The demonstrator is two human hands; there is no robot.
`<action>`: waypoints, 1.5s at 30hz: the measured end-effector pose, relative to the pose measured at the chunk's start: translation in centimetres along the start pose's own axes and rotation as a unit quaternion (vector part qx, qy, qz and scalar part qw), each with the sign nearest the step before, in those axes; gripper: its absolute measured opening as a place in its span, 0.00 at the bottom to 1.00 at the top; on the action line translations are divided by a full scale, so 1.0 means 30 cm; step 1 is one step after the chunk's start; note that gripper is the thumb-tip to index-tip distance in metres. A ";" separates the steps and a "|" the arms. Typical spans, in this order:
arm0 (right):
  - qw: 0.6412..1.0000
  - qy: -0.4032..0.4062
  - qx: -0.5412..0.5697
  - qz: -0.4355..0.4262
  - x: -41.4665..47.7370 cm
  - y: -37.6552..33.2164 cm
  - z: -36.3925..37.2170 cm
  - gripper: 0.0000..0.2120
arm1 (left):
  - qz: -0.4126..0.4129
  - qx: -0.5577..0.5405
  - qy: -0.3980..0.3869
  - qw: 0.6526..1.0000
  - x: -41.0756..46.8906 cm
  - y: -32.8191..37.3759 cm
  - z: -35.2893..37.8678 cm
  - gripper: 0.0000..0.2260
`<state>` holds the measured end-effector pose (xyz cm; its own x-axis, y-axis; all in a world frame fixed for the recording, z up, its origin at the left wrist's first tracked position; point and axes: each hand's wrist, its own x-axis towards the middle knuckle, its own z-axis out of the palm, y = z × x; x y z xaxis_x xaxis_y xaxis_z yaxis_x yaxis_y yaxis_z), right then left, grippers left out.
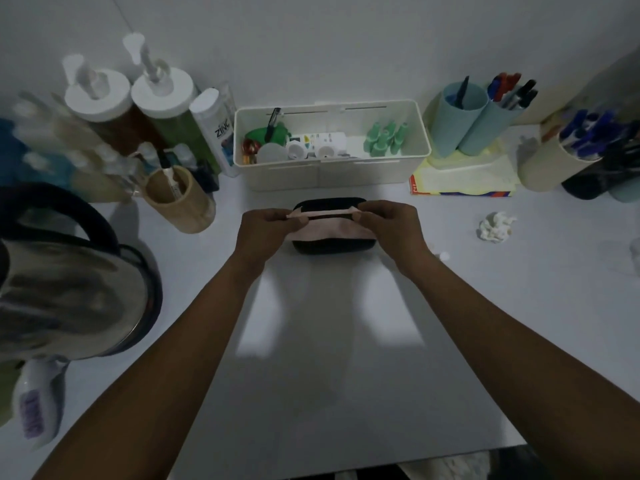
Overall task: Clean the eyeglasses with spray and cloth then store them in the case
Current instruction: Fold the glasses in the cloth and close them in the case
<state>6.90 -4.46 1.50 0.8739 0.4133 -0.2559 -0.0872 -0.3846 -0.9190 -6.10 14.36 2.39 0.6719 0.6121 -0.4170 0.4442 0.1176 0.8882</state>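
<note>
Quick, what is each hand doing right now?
Left hand: closed, pinching the left end of the pink cloth.
Right hand: closed, pinching the cloth's right end, above the black case.

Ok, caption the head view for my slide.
Both hands, left hand and right hand, pinch a folded pink cloth taut above the open black case.

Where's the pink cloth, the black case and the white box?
cloth [329, 230], head view, on the flat pink part between the hands.
case [332, 245], head view, on its dark near edge.
box [329, 174], head view, on its front wall.
</note>
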 end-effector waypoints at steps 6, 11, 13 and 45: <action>0.994 -0.016 -0.096 -0.040 0.016 0.015 0.038 0.10 | 0.028 0.025 0.045 0.998 0.011 -0.036 -0.019 0.08; 0.983 -0.048 -0.167 -0.052 0.006 0.013 0.038 0.11 | 0.039 0.043 0.055 0.997 0.008 -0.034 -0.033 0.13; 0.977 -0.054 -0.198 -0.057 -0.002 0.024 0.032 0.11 | 0.023 0.046 0.046 0.998 0.003 -0.041 -0.018 0.13; 0.967 -0.047 -0.203 -0.147 -0.244 0.168 -0.017 0.10 | -0.103 0.067 0.078 0.989 -0.260 -0.134 0.051 0.18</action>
<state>0.30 -9.84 -1.11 0.7838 0.6194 -0.0441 0.3701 -0.5230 -0.7678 -12.22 7.91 1.79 0.4644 0.7005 -0.5418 0.6433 0.1537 0.7501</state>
